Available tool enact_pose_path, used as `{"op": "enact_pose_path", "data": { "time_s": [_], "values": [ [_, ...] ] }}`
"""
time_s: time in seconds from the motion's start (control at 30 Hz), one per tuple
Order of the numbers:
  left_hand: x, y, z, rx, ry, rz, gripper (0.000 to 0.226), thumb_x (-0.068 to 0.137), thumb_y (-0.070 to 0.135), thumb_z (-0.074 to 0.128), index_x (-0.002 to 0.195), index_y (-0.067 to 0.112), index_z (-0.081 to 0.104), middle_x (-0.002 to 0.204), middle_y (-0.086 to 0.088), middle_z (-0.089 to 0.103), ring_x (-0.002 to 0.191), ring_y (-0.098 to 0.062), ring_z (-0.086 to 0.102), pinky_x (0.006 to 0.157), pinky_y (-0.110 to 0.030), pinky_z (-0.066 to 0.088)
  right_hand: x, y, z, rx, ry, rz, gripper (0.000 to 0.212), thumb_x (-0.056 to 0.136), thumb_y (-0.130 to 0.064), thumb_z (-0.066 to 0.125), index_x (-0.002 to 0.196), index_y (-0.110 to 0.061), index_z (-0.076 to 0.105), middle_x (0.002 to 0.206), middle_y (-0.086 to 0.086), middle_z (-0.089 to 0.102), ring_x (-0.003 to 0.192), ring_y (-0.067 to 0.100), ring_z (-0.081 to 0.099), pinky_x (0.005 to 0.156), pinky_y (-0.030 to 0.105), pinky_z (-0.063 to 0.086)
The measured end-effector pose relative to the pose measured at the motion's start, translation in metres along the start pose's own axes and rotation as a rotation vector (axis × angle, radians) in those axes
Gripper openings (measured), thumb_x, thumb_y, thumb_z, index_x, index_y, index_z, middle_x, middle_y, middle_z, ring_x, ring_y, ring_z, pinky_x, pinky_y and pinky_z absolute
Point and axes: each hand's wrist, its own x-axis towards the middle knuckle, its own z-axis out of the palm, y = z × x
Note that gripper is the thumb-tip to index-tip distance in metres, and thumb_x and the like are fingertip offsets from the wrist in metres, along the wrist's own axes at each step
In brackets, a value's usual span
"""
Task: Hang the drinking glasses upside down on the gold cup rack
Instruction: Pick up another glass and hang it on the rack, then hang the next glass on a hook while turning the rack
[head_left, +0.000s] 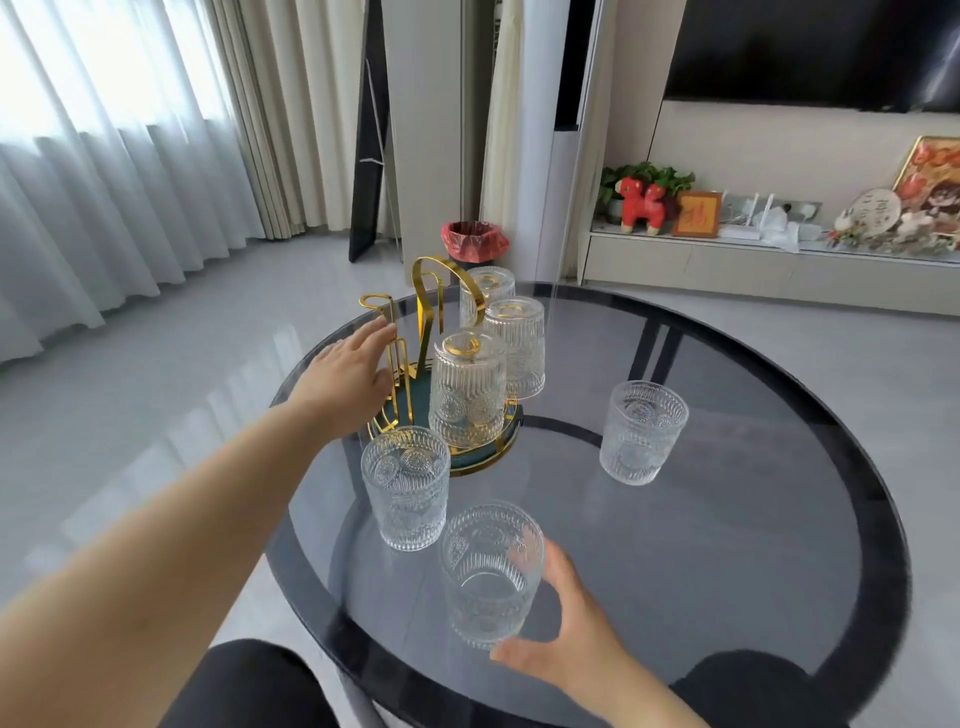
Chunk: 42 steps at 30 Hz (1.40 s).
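The gold cup rack (410, 332) stands on a green round base at the far left of the glass table (727, 545). Three ribbed glasses hang upside down on its right side: front (470, 395), middle (517, 348), back (485, 291). My left hand (348, 379) rests flat against a bare gold arm on the rack's left side. My right hand (561, 639) wraps around an upright glass (491, 571) near the table's front edge. Two more upright glasses stand on the table, one left of centre (408, 488) and one to the right (641, 431).
The table is round, smoked glass with a dark rim. My dark-clad knees show under its near edge. Beyond it are a red-lined bin (474, 241), grey floor, curtains at the left and a shelf with ornaments (779, 223) at the right.
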Motion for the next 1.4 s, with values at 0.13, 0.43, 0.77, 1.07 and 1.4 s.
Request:
{"op": "enact_pose_path", "data": {
  "time_s": [0.13,0.43,0.77,1.07,1.4],
  "values": [
    [-0.004,0.002,0.002,0.008,0.005,-0.005,0.050,0.092,0.015,0.035,0.138,0.019,0.016,0.153,-0.003,0.012,0.137,-0.027,0.020,0.113,-0.038,0.013,0.007,-0.004,0.011,-0.079,0.074,-0.007,0.096,0.039,-0.049,0.075,0.110,-0.061,0.011,0.127,-0.020,0.043,0.119,-0.001,0.037,0.094,0.016,0.029],
    [-0.004,0.000,0.005,-0.008,0.013,-0.005,0.049,0.093,0.018,0.034,0.138,0.021,0.015,0.153,-0.003,0.011,0.139,-0.024,0.014,0.114,-0.038,0.007,0.013,-0.003,0.015,-0.078,0.136,0.013,0.073,0.035,-0.050,0.069,0.092,-0.059,0.023,0.108,-0.029,0.047,0.103,-0.003,0.044,0.073,0.001,0.036],
    [0.013,0.015,0.002,-0.023,0.100,0.105,0.049,0.093,0.032,0.034,0.138,0.020,0.017,0.151,-0.002,0.021,0.140,-0.019,0.011,0.114,-0.036,0.004,0.020,-0.037,-0.059,0.120,0.213,-0.072,0.066,0.034,-0.036,0.070,0.097,-0.033,0.048,0.101,-0.017,0.057,0.087,-0.017,0.056,0.065,0.000,0.041],
    [0.022,0.004,0.007,0.020,0.009,0.042,0.041,0.094,0.036,0.029,0.130,0.018,0.036,0.141,-0.005,0.041,0.138,-0.018,0.019,0.113,-0.040,0.017,0.061,-0.123,-0.145,-0.316,0.330,-0.109,0.055,0.056,-0.034,0.079,0.091,-0.044,0.038,0.091,-0.030,0.043,0.080,-0.012,0.043,0.060,0.012,0.031],
    [0.021,-0.021,0.014,-0.074,0.111,0.200,0.036,0.094,0.030,0.033,0.127,0.021,0.041,0.140,0.003,0.043,0.137,-0.013,0.021,0.111,-0.028,0.015,0.168,-0.213,-0.160,-0.748,0.369,-0.257,0.074,0.056,-0.041,0.077,0.120,-0.023,0.044,0.105,-0.009,0.046,0.092,0.010,0.041,0.070,0.021,0.035]
  ]
}}
